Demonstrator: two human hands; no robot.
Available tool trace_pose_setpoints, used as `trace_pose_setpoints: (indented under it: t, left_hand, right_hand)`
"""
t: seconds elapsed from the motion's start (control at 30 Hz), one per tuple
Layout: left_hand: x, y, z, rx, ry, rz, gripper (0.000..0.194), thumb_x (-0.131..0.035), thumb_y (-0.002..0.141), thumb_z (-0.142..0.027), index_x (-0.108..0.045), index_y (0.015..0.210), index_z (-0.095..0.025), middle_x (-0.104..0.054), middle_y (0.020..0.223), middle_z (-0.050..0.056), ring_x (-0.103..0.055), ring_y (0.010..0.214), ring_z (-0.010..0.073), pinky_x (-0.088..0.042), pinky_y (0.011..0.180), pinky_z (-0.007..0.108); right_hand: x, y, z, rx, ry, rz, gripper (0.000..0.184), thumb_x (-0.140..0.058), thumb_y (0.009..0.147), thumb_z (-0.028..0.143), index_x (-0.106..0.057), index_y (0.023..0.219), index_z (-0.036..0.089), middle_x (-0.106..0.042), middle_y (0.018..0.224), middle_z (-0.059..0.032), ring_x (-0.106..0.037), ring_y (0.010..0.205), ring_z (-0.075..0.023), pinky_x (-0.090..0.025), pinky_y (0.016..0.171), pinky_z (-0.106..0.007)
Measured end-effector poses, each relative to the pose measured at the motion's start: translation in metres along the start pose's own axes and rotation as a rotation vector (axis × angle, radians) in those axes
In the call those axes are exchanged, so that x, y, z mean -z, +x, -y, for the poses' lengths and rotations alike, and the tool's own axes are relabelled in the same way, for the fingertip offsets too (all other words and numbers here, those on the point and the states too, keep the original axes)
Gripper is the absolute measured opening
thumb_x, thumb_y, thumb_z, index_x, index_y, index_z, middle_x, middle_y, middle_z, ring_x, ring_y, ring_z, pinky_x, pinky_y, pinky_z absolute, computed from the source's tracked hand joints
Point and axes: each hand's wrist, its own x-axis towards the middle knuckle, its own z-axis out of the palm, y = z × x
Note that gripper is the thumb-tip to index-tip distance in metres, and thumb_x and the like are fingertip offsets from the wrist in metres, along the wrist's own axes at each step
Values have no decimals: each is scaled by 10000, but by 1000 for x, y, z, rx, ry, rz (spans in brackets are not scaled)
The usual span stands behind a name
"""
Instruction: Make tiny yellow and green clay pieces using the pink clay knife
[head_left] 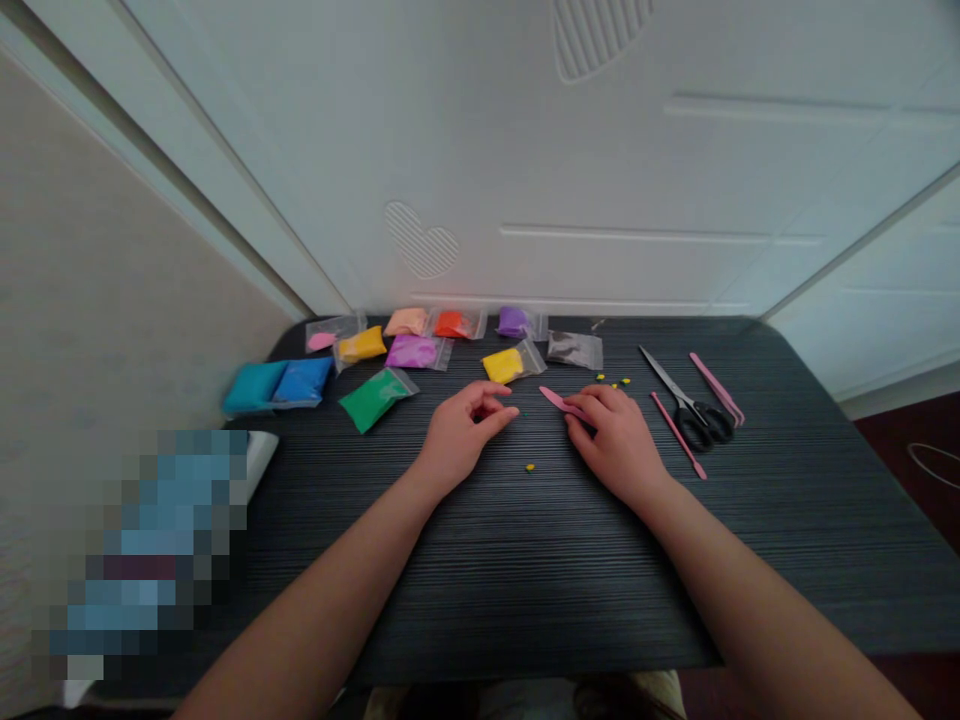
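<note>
My right hand (619,440) is closed around a pink plastic clay knife (553,398), its blade end pointing left over the table. My left hand (463,435) rests on the dark table with fingers curved and a gap between thumb and forefinger; nothing shows in it. Just off its thumb tip lies a tiny green bit (525,413). Nearer to me, between the hands, is a small yellow-and-green piece (530,467). Several similar little yellow pieces (625,381) lie beyond my right hand.
Bags of coloured clay line the back: green (373,400), yellow (502,365), blue (303,381), purple (514,322) and others. On the right lie black-handled scissors (694,415), a thin pink tool (679,436) and pink tweezers (716,388). A blurred-out object (161,540) stands left.
</note>
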Motion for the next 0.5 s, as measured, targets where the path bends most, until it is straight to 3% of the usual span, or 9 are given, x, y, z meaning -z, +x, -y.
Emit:
trace_pose_setpoints:
  t: [0.13,0.33,0.5]
  left_hand:
    - [1,0,-1,-11,37,-30,272,-493,761,-374,-555,958,-197,-581,655,-12,-535,623,129,-389,594,241]
    - [-1,1,4,-21,-33,-26,297,-536,737,-365,-534,987,-206,-509,664,-25,-487,606,110,-382,568,225]
    - [-2,5,8,-43,-103,17,298,-556,734,-321,-507,1004,-205,-532,781,-7,-512,710,112,-406,678,240]
  right_hand:
    - [0,1,0,2,4,-1,235,-459,789,229,-576,993,217,-553,976,-65,-477,934,-215,-362,777,-358]
    - [0,1,0,5,21,-3,236,-457,793,228,-579,994,213,-550,981,-71,-479,932,-219,-363,782,-364]
    - [4,2,2,1,24,1,235,-466,790,235,-573,998,207,-550,991,-64,-477,941,-212,-364,788,-356]
